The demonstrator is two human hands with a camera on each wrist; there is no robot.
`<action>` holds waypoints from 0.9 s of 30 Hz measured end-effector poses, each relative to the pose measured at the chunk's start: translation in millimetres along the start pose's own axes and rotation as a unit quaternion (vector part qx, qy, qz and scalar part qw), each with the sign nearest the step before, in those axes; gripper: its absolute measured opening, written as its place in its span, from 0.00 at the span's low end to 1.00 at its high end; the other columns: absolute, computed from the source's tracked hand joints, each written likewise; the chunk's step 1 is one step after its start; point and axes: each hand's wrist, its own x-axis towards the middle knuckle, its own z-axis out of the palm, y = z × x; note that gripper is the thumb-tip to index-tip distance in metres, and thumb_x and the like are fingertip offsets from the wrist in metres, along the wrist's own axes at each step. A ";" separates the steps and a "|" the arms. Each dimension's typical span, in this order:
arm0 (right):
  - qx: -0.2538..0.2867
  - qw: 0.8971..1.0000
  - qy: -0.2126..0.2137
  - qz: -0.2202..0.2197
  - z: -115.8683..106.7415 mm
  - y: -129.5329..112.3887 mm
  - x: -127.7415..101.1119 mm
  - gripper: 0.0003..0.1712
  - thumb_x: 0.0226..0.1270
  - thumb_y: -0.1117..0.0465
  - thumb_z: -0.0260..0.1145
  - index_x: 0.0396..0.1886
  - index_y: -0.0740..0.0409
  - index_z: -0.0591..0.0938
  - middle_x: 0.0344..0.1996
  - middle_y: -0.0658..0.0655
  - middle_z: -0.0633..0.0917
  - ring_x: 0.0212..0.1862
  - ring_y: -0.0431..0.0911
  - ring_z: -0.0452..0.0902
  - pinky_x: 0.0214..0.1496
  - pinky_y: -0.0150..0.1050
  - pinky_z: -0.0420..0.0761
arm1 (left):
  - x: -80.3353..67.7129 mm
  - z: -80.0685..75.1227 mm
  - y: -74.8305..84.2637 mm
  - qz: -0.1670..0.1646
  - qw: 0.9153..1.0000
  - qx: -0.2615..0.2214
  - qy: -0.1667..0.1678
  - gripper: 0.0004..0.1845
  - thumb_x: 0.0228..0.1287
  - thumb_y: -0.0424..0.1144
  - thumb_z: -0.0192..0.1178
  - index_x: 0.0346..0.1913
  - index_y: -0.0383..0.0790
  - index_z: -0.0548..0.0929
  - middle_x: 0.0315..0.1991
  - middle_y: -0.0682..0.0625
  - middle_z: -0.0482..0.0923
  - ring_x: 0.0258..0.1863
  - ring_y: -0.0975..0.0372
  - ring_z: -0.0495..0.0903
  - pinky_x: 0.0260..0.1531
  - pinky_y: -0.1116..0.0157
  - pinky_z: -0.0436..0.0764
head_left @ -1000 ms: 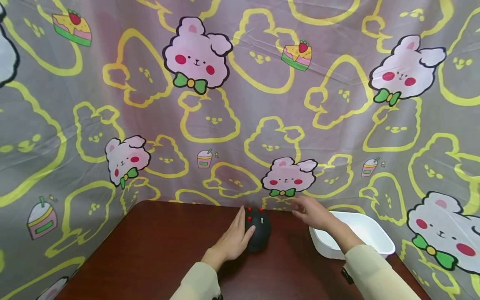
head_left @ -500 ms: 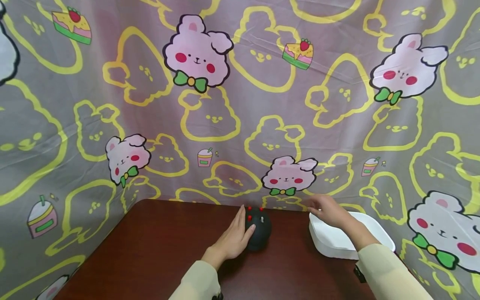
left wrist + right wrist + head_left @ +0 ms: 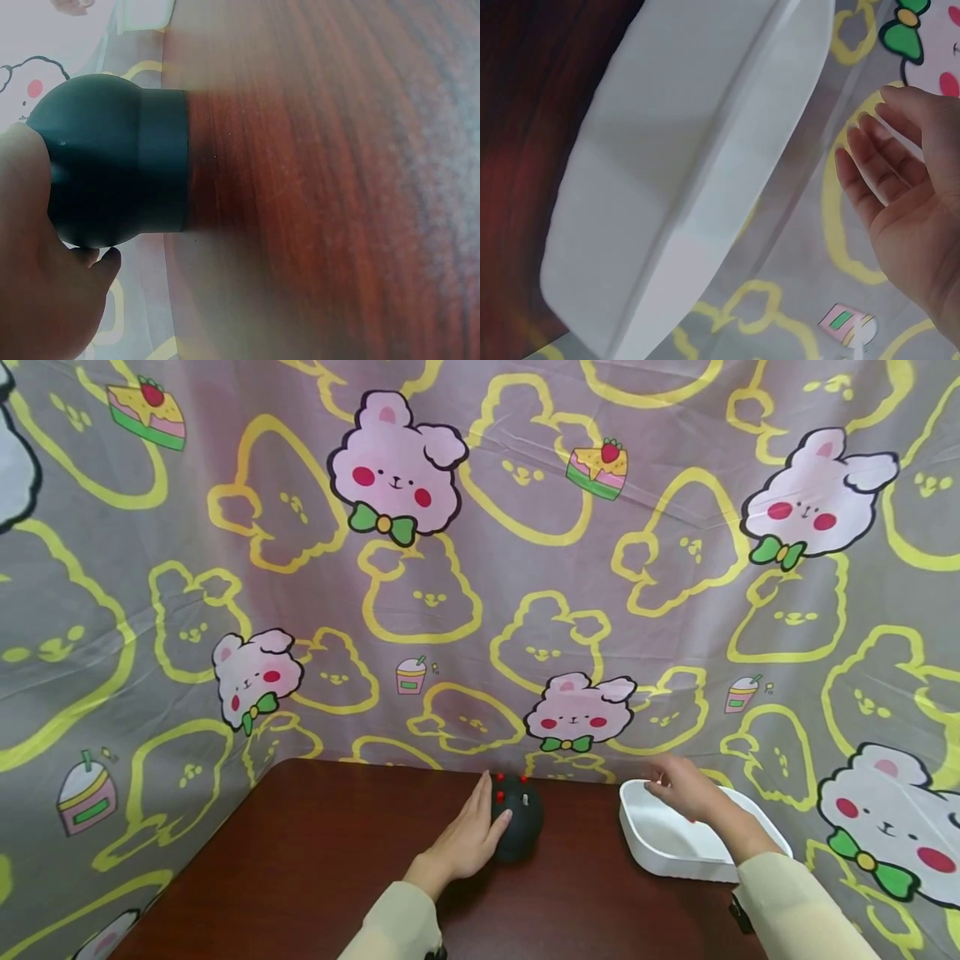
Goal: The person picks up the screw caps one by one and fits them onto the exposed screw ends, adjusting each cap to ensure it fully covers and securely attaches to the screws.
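Note:
On the table stands a black ball-shaped object [image 3: 522,831] on a short cylindrical base, with several red knobs [image 3: 501,796] and a small metallic peg [image 3: 526,799] on top. My left hand [image 3: 467,835] holds its left side, fingers along it and thumb across the front. In the left wrist view the thumb lies on the black ball [image 3: 97,161], fingertips showing at its lower edge. My right hand [image 3: 686,789] is over the white tray [image 3: 652,852]. The right wrist view shows its fingers [image 3: 885,169] loosely bent, nothing visible between them. A small red thing [image 3: 692,821] shows under that hand.
The dark red-brown wooden table [image 3: 337,843] meets a patterned cloth curtain [image 3: 450,610] at the back and both sides. The tray sits at the right, close to the curtain.
My right hand has moved right, from between the black object and the tray to over the tray. The small red thing has come into view beneath it. My left hand stays on the black object.

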 end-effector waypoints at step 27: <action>-0.033 0.995 -0.033 0.084 4.9 52.7 -40.6 0.13 0.53 0.70 0.72 0.38 0.75 0.83 0.33 0.65 0.85 0.38 0.61 0.82 0.42 0.57 0.82 | 0.4 0.4 -0.5 -0.004 1.000 0.000 0.000 0.46 0.79 0.65 0.38 0.83 0.37 0.39 0.84 0.43 0.37 0.81 0.51 0.47 0.75 0.48 0.57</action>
